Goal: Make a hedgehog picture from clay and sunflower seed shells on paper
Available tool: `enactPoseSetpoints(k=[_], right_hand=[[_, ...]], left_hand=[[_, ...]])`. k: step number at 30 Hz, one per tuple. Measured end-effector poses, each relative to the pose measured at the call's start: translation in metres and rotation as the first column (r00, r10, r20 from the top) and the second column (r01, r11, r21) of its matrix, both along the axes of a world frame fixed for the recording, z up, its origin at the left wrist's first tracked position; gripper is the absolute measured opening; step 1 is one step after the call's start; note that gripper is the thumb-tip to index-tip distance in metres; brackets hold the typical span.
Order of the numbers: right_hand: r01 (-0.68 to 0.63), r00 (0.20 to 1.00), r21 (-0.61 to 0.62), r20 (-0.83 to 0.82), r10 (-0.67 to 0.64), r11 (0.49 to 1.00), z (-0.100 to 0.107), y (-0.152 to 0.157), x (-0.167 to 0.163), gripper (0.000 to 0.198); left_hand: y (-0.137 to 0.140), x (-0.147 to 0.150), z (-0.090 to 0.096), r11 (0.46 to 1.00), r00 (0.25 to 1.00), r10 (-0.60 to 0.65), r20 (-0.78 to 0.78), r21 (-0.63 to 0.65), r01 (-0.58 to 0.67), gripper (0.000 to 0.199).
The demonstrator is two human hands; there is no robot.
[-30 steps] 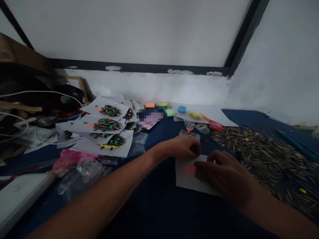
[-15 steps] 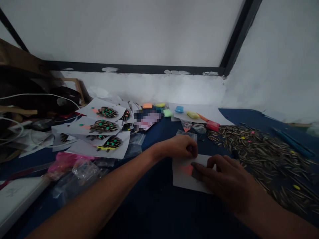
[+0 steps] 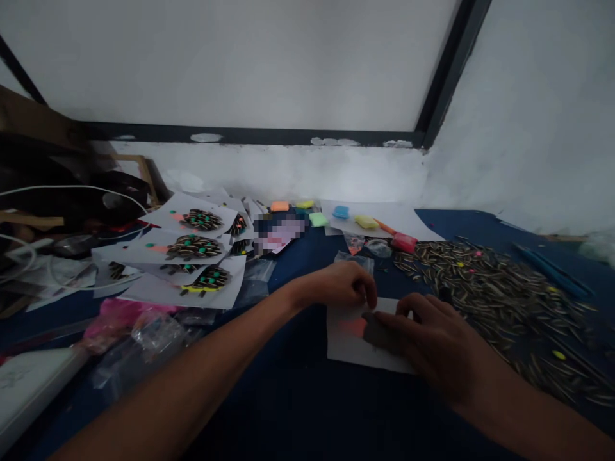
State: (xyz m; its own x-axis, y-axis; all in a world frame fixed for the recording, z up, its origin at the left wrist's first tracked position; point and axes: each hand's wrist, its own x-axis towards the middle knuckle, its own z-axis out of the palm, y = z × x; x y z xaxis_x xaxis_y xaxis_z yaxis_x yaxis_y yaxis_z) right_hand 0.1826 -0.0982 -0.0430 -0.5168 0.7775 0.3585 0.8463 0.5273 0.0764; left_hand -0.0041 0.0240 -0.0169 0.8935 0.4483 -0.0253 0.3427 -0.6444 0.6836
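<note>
A white sheet of paper (image 3: 343,351) lies on the dark blue tabletop in front of me, with a flat orange patch (image 3: 354,327) on it that looks like modelling clay. My left hand (image 3: 343,287) is curled at the sheet's far edge, fingertips pointing down; whatever they pinch is hidden. From the right, my right hand (image 3: 427,336) rests over the sheet, its fingers bent together and their tips beside the orange patch. I cannot make out anything between them. A heap of striped sunflower seeds (image 3: 485,282) spreads just beyond my right hand.
On the left are stacked sheets (image 3: 225,294) bearing seed-and-clay pictures, plastic bags (image 3: 161,333) and a white box (image 3: 36,390). Clay blocks, including a blue one (image 3: 341,212) and a red one (image 3: 404,242), lie at the back. A blurred-out phone-like object (image 3: 283,235) lies between.
The whole view has shifted slightly, so things appear a little farther left. Both hands stay at the paper in nearly the same pose.
</note>
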Motion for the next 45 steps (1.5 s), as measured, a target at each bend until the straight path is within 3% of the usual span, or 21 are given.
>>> enactPoseSetpoints(k=[6, 19, 32, 41, 45], right_hand=[[0.026, 1.0, 0.031, -0.013, -0.025, 0.999, 0.011, -0.002, -0.001, 0.037], [0.049, 0.998, 0.05, 0.031, -0.05, 0.998, 0.013, -0.003, 0.002, 0.045], [0.057, 0.993, 0.096, 0.098, -0.067, 0.994, 0.017, -0.012, 0.003, 0.041], [0.038, 0.998, 0.009, 0.051, -0.038, 0.999, 0.018, -0.017, 0.0, 0.033], [0.03, 0.998, 0.063, 0.061, -0.034, 0.998, 0.021, -0.014, 0.002, 0.038]], left_hand=[[0.0, -0.001, 0.001, 1.0, 1.0, -0.011, 0.013, -0.021, 0.011, 0.028], [0.0, -0.002, 0.001, 0.994, 0.999, 0.026, 0.037, -0.109, -0.022, 0.021], [0.0, -0.001, 0.0, 0.995, 0.998, 0.037, 0.045, -0.091, -0.033, 0.021], [-0.002, -0.001, 0.005, 0.995, 0.999, 0.027, 0.016, -0.095, -0.026, 0.022], [-0.002, -0.001, 0.003, 0.996, 1.0, 0.027, 0.015, -0.087, -0.025, 0.022]])
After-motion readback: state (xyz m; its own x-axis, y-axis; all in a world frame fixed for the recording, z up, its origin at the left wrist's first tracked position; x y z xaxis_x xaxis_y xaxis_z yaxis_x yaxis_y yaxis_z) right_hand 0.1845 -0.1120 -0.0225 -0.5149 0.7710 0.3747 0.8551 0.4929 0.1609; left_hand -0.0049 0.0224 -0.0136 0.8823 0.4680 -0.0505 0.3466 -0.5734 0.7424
